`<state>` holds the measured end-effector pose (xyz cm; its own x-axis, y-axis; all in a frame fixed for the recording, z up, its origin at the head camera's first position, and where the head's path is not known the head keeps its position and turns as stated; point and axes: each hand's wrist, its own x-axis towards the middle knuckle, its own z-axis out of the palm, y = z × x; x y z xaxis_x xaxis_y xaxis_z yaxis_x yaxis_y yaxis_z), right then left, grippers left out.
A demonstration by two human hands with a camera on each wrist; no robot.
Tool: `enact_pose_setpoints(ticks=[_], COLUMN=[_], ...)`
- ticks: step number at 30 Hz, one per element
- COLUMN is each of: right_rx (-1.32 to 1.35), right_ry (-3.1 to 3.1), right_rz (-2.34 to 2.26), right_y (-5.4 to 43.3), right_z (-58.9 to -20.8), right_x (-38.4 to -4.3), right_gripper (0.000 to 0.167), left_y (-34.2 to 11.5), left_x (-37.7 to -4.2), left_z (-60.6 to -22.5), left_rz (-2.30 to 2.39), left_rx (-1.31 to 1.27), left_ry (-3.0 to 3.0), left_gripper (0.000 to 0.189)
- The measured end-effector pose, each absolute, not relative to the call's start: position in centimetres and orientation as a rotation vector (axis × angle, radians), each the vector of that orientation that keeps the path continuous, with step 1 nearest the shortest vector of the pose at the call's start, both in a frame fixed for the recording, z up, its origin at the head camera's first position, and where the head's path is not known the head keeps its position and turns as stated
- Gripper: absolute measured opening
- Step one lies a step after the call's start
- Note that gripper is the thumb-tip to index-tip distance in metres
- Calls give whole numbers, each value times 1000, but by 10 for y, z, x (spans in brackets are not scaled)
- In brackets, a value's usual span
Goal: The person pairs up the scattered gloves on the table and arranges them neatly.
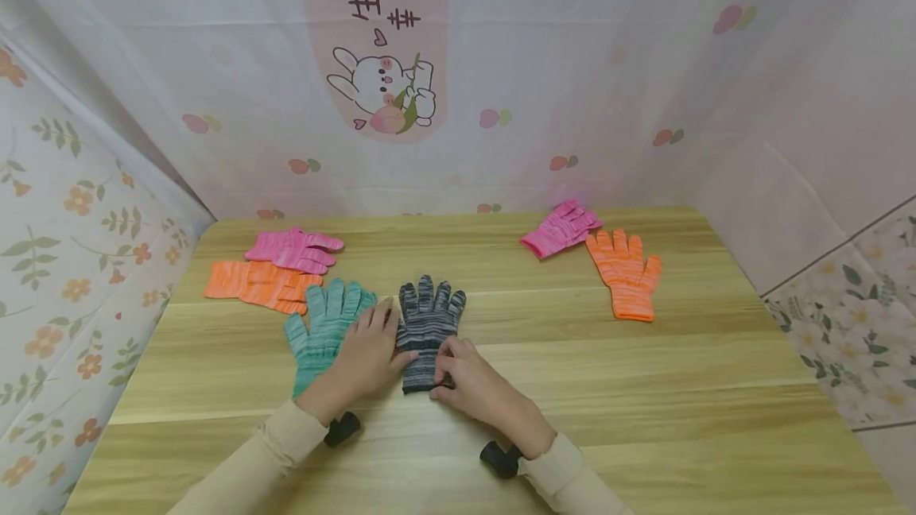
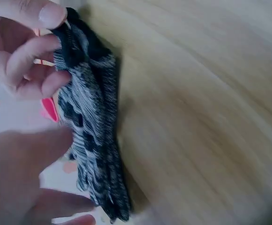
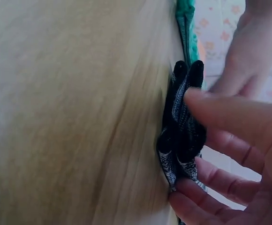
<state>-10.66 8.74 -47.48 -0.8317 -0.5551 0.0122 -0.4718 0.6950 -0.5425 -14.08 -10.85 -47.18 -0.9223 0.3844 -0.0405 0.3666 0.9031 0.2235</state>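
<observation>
A black-and-grey striped knit glove lies on the wooden table, its fingers pointing away from me and its cuff toward me. My left hand rests along its left side, fingers extended, thumb touching the lower part. At the cuff's right edge, my right hand pinches the knit between thumb and fingers. The left wrist view shows layered dark fabric at the cuff by the right thumb. Partly under my left hand and forearm is a teal glove, its fingers spread away from me.
Behind the teal glove, a pink glove overlaps an orange glove at the left. Another pink glove and orange glove lie at the back right. A printed curtain hangs behind the table.
</observation>
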Motion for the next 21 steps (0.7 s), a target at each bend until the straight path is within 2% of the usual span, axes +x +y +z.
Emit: enact_pose_setpoints(ticks=[4, 7, 13, 21], right_rx=[-806, -736, -532, -409], right_ry=[2739, 2786, 2868, 2864], right_rz=[-842, -919, -1084, -782], right_y=[88, 90, 88, 70], right_z=[-471, -463, -449, -461], right_x=[-112, -123, -170, -221], right_gripper=[16, 14, 10, 35], left_y=[-101, -99, -97, -92], left_x=[-151, -167, -208, -228], left_z=[-467, -462, -453, -458], left_rz=[451, 585, 766, 724], left_rx=[634, 558, 336, 273], left_ry=[3012, 3012, 2886, 2818], left_gripper=[53, 43, 33, 23])
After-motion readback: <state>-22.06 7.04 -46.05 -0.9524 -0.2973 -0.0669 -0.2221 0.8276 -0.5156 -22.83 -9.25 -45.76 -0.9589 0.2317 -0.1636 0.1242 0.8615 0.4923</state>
